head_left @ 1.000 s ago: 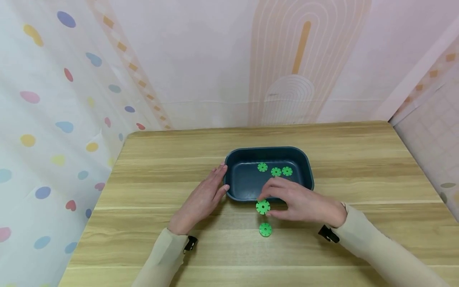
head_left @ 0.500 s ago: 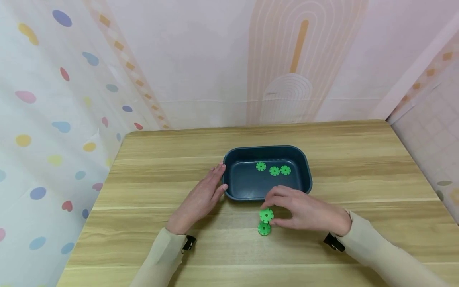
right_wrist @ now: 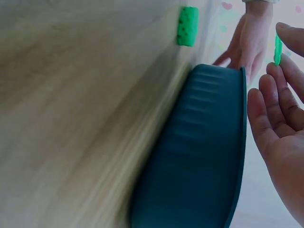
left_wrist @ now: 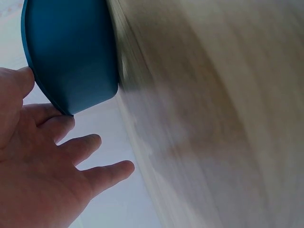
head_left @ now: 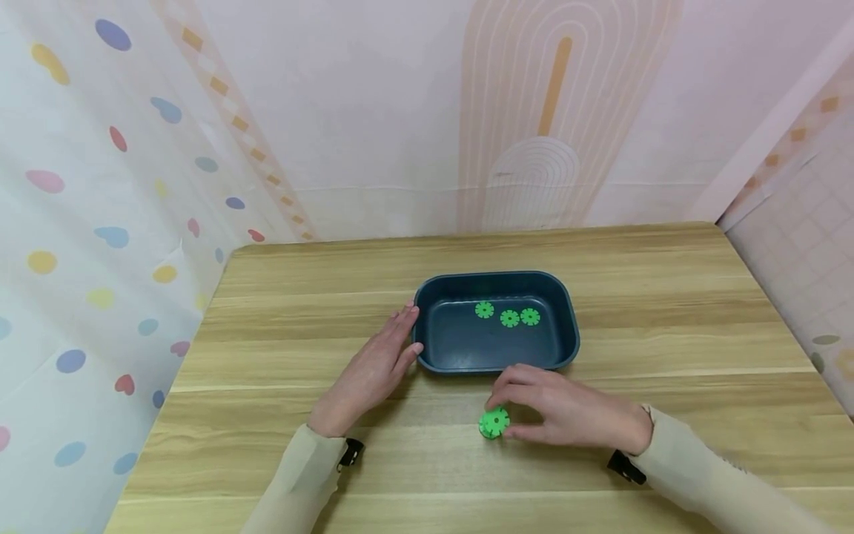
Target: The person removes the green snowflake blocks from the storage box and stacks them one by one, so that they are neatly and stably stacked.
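Note:
My right hand [head_left: 567, 408] pinches a green notched disc [head_left: 501, 415] between thumb and finger. In the head view this disc overlaps a stack of green discs [head_left: 485, 429] on the table. The right wrist view shows a gap between the held disc [right_wrist: 278, 50] and the stack [right_wrist: 187, 26]. My left hand [head_left: 367, 382] touches the left end of a dark blue-green tub [head_left: 460, 337], its thumb and fingertips at the rim and the other fingers spread. Several green discs [head_left: 510, 319] lie flat inside the tub towards its back right.
The tub stands on a wood-grain table [head_left: 320, 297], just behind the stack. A pale patterned curtain [head_left: 387, 111] hangs along the table's back and left sides. Black straps [head_left: 627, 467] sit at both wrists, by the beige sleeves.
My right hand has brought the pinched disc from the tub's front rim towards me, over the stack. The left hand stays at the tub, and the view has shifted slightly.

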`<move>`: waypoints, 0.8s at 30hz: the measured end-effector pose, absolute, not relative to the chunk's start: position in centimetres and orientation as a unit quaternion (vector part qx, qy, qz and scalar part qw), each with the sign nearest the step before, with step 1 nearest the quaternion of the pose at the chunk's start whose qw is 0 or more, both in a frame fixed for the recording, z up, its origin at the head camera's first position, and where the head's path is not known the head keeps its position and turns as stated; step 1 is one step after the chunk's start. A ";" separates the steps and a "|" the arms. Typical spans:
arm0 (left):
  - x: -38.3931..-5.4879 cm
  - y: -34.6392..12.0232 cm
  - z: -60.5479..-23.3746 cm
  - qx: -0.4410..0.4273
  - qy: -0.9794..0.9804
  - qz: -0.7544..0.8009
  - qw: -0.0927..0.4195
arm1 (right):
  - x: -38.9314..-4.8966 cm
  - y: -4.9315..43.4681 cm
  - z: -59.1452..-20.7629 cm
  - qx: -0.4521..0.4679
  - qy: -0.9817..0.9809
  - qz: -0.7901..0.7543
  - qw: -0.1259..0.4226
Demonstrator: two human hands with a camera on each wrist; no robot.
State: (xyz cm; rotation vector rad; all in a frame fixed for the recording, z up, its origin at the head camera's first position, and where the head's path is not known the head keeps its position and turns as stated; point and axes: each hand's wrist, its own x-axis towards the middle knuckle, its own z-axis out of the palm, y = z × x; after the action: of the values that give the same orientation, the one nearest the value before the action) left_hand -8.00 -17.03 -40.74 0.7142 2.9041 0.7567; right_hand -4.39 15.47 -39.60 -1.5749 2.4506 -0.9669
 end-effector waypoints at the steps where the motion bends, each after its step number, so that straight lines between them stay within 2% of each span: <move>1: -8.0 -17.0 -40.8 0.232 0.941 0.245 0.028 | -4.3 15.5 -39.7 -0.512 0.799 -0.313 0.040; 11: -8.0 -17.1 -40.9 0.232 0.941 0.245 0.027 | -4.2 14.9 -40.3 -0.503 0.810 -0.285 0.099; 24: -8.1 -17.1 -41.1 0.242 0.939 0.245 0.013 | -4.8 14.5 -41.4 -0.499 0.811 -0.275 0.132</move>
State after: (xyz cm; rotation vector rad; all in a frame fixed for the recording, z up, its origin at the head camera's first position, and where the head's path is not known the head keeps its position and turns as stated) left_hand -8.07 -17.09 -41.08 0.7541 2.9244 0.7645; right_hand -4.76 14.54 -41.45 -1.4470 2.3550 -0.7970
